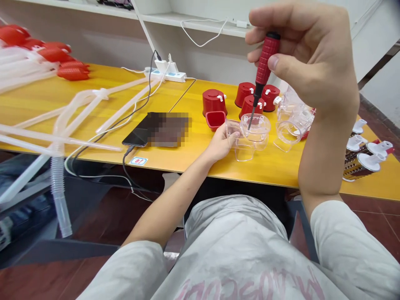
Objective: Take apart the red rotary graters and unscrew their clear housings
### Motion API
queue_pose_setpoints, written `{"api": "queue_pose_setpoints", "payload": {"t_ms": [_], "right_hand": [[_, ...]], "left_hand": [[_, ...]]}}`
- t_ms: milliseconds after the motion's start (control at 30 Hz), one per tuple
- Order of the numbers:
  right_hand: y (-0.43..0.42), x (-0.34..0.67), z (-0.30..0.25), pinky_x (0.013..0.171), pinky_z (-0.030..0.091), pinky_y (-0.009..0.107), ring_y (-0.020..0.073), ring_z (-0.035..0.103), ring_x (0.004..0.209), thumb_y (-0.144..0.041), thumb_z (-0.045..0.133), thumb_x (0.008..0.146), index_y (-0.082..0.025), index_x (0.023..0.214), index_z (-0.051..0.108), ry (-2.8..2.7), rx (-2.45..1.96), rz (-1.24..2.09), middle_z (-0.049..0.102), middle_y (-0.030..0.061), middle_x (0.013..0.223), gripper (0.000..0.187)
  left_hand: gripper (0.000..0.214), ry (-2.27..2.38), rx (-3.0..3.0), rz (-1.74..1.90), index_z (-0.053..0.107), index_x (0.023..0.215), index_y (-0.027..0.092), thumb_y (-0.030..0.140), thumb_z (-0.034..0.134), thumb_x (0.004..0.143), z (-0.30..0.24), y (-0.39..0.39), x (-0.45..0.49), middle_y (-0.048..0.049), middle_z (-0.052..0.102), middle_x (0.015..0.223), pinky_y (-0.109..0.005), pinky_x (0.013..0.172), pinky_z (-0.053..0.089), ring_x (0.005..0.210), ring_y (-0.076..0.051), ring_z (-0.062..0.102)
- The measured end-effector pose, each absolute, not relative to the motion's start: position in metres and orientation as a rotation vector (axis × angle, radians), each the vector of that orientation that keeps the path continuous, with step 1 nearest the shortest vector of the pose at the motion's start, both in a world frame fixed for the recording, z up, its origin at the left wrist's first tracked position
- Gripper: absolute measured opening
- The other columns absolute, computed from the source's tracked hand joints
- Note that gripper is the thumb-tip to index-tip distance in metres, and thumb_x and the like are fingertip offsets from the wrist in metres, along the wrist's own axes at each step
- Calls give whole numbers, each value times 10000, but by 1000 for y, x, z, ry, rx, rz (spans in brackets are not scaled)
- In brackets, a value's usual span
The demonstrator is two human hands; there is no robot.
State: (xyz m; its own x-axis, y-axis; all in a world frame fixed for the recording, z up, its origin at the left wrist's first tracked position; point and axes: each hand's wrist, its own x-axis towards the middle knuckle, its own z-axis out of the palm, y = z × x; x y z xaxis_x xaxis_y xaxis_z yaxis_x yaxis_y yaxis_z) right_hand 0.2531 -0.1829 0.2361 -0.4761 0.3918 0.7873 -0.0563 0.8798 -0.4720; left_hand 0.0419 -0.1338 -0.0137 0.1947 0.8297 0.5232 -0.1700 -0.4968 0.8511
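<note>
My right hand (315, 54) is raised at the upper right, with its thumb and fingers closed around the red and black handle of a screwdriver (265, 62). The metal shaft points down, and its tip appears over the round opening of a clear plastic housing (261, 135). On the table's front part, my left hand (220, 143) grips this housing by its left side. Just beyond that hand lies a small red square-rimmed part (216, 119). Behind stand several red round pieces with white tabs, the nearest being a red cup-shaped piece (214, 102). Whether the tip touches anything inside is unclear.
More clear plastic housings (289, 129) lie to the right, beside perforated metal drums (364, 166) with white ends. A black phone (139, 129) on a cable, a power strip (168, 75), pale plastic tubes (78, 112) and red-ended pumps (73, 71) occupy the left.
</note>
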Motion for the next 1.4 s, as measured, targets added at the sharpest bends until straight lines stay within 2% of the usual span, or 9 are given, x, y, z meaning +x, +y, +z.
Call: {"api": "queue_pose_setpoints", "payload": {"t_ms": [200,367,500,600,767,900,1167,1300,1400], "right_hand": [[-176,247,232,883,757,291,184,851,1061,-144,915,917,-198,1258,898,-1991,-367,407,874,11,1111,346],[-185,252,236,1097,780,347,236,817,1408,-84,890,896,-316,1346,831,-1970,-327,560,823,-35,1498,510],[-198,252,239,1123,761,354,215,841,1260,-40,823,920,-228,1276,890,-1972,-392,524,882,-1,1263,408],[-200,246,238,929,731,278,178,772,1114,-97,906,909,-207,1193,903,-1977,-476,347,856,17,1219,304],[-193,235,231,947,766,324,181,804,1117,18,739,815,-165,1280,801,-1875,-305,570,823,34,1323,504],[-190,234,229,906,720,307,181,806,1025,-102,821,914,-194,1240,822,-1930,-353,611,849,14,1098,339],[-195,235,231,1022,745,366,221,797,1204,-84,799,848,-252,1301,793,-1913,-302,687,774,22,1470,483],[-194,234,231,930,695,336,213,742,1032,-384,935,985,-257,1184,805,-2003,-398,467,774,31,1145,270],[-193,232,232,887,660,310,193,686,985,-293,976,921,-259,1147,835,-2001,-522,287,795,20,1172,269]], "left_hand": [[696,633,1605,1439,741,1111,223,853,940,893,-13,-134,42,-81,840,1102,-420,992,632,1043,-260,806],[697,622,1569,1461,749,1104,220,841,966,871,-14,-134,44,-82,834,1094,-405,960,627,1022,-252,796],[719,657,1553,1434,737,1109,229,861,963,853,-13,-136,44,-87,841,1089,-395,911,625,1004,-254,791],[728,656,1577,1422,727,1117,233,876,947,858,-11,-137,44,-90,839,1090,-420,948,635,1031,-268,803],[715,659,1579,1438,751,1102,230,871,950,857,-10,-136,43,-89,836,1098,-427,982,639,1031,-264,790],[694,659,1575,1429,766,1104,223,848,954,869,-11,-134,41,-96,828,1130,-416,984,636,1057,-264,784],[650,619,1608,1317,787,1122,214,797,966,897,-2,-132,27,-115,835,1192,-433,1057,634,1132,-286,799],[613,576,1632,1279,814,1115,222,776,975,908,4,-135,21,-112,832,1191,-439,1100,624,1146,-289,794],[616,601,1607,1293,808,1115,226,772,989,894,4,-134,22,-106,839,1175,-440,1090,631,1120,-282,799]]}}
